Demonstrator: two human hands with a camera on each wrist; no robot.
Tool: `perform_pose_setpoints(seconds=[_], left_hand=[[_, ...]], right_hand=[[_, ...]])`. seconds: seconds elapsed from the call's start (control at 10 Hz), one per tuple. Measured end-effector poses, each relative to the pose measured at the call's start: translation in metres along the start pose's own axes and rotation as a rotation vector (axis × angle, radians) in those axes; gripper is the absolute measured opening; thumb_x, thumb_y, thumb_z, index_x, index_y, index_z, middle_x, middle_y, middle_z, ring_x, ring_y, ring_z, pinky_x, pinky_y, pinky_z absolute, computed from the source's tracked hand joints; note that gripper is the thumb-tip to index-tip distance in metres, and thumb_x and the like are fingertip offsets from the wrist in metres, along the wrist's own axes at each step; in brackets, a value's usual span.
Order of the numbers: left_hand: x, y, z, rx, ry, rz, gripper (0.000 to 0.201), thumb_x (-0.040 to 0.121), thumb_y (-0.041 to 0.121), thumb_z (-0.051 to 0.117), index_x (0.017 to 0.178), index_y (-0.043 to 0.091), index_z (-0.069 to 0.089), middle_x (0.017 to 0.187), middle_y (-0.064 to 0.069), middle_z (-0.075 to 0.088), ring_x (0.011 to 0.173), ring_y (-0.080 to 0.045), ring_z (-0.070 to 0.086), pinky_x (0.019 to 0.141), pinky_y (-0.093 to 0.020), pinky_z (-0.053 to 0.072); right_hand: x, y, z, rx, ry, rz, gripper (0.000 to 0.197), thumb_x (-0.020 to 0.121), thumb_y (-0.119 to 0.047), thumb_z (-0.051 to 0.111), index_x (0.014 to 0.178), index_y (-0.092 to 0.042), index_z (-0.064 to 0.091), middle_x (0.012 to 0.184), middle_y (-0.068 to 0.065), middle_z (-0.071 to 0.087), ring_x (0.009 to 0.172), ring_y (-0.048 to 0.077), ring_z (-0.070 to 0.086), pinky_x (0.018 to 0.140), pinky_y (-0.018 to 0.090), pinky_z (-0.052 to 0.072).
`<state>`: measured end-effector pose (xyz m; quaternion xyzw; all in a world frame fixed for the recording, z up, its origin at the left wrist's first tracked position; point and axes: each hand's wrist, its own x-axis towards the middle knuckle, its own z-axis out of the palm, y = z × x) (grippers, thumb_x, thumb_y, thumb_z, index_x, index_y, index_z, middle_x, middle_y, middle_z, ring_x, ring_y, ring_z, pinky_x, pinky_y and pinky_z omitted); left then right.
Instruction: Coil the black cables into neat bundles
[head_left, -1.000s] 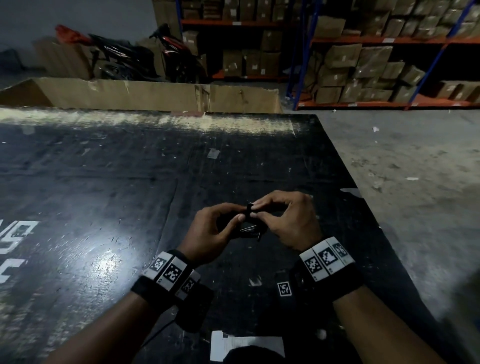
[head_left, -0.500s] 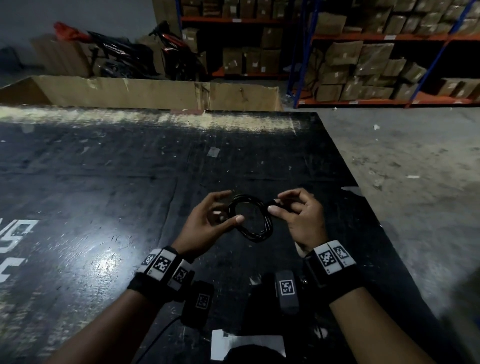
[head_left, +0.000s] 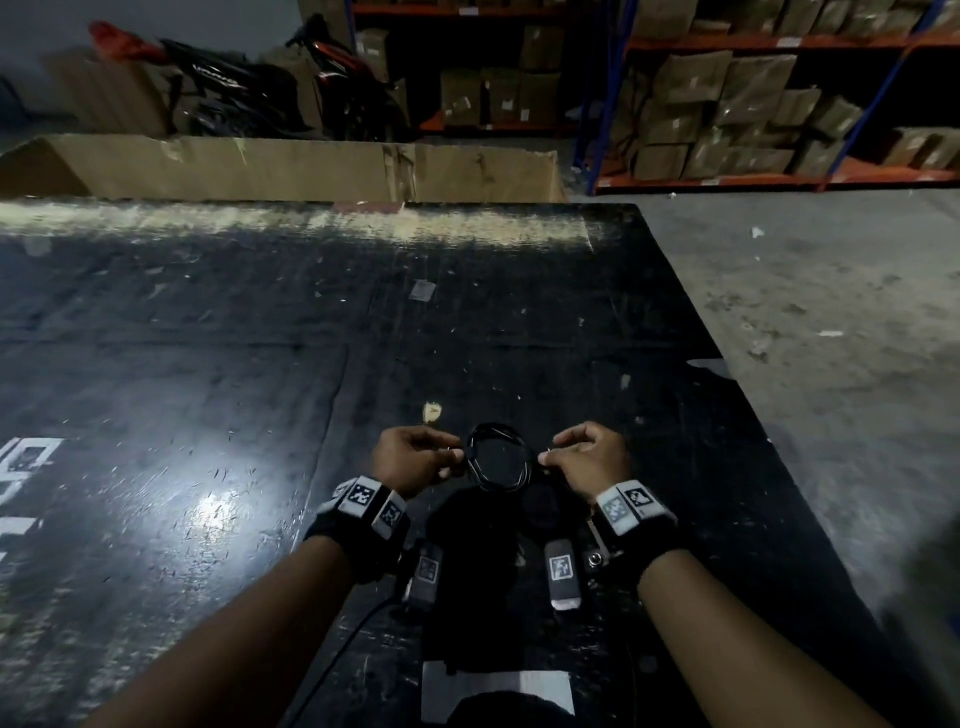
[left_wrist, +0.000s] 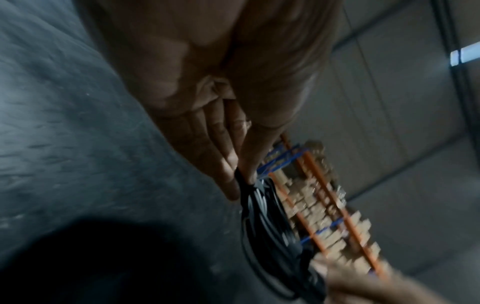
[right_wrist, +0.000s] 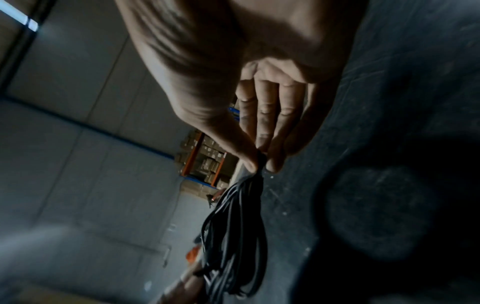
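The wide black scuffed desk (head_left: 218, 374) fills most of what I see from the head view, its far edge worn pale. Beyond that far edge stands a long flattened brown cardboard box (head_left: 291, 166), and behind the box a dark motorbike with red trim (head_left: 244, 88) and blue-and-orange steel shelving stacked with brown cartons (head_left: 748, 104). To the right of the desk lies bare grey concrete floor (head_left: 841, 322).

Near the desk's front edge, between my two hands and lifted off the surface, is the black cable coiled into a small round bundle (head_left: 497, 463). The ring stands roughly upright and faces me, so I look through its open middle. Its width runs left to right from one hand to the other. Several thin glossy strands lie side by side in the loop, catching light along the top. From the wrist views the strands fan slightly apart away from each pinch (right_wrist: 233, 226), gathered tight only where fingers meet them (left_wrist: 262, 222).

My left hand (head_left: 415, 460) pinches the left side of the coil between thumb and fingertips (left_wrist: 228, 176), the grip pressed together on the strands. My right hand (head_left: 587, 457) pinches the right side the same way, thumb against fingers (right_wrist: 272, 162), closed on the bunched cable.
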<state>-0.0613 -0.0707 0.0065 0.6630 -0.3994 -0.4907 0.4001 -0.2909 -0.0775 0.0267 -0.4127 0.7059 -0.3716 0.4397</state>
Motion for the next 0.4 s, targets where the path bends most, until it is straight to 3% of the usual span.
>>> perform_pose_setpoints(seconds=[0.1,0.2,0.3,0.4], left_hand=[[0.017,-0.015,0.010,0.139,0.037,-0.011,0.019,0.073,0.005,0.090,0.066,0.020,0.081,0.070,-0.012,0.080,0.064,-0.024,0.075,0.076,-0.042,0.066],[0.025,-0.020,0.017,0.274,0.036,0.015,0.013,0.074,0.013,0.090,0.075,0.024,0.082,0.075,-0.003,0.081,0.074,-0.018,0.078,0.079,-0.032,0.065],[0.028,-0.020,0.017,0.396,0.053,0.052,0.010,0.076,0.018,0.088,0.083,0.022,0.083,0.081,0.001,0.081,0.079,-0.012,0.076,0.078,-0.023,0.060],[0.028,-0.019,0.002,0.463,0.125,0.094,0.007,0.083,0.027,0.083,0.090,0.023,0.083,0.080,0.003,0.076,0.077,-0.010,0.070,0.065,-0.014,0.050]], right_hand=[[0.010,0.005,0.011,-0.181,0.032,-0.063,0.022,0.065,-0.001,0.085,0.078,-0.008,0.069,0.069,0.007,0.072,0.066,0.019,0.068,0.056,0.021,0.048],[0.019,0.010,0.018,-0.315,0.033,-0.103,0.026,0.062,-0.007,0.084,0.062,-0.019,0.062,0.065,0.001,0.069,0.073,0.021,0.070,0.064,0.025,0.051],[0.025,0.015,0.020,-0.385,-0.013,-0.141,0.025,0.064,-0.010,0.084,0.061,-0.021,0.062,0.069,0.002,0.069,0.079,0.022,0.069,0.068,0.024,0.049],[0.027,0.017,0.007,-0.399,-0.002,-0.182,0.013,0.069,-0.017,0.084,0.075,-0.014,0.073,0.081,0.004,0.075,0.084,0.020,0.067,0.074,0.024,0.048]])
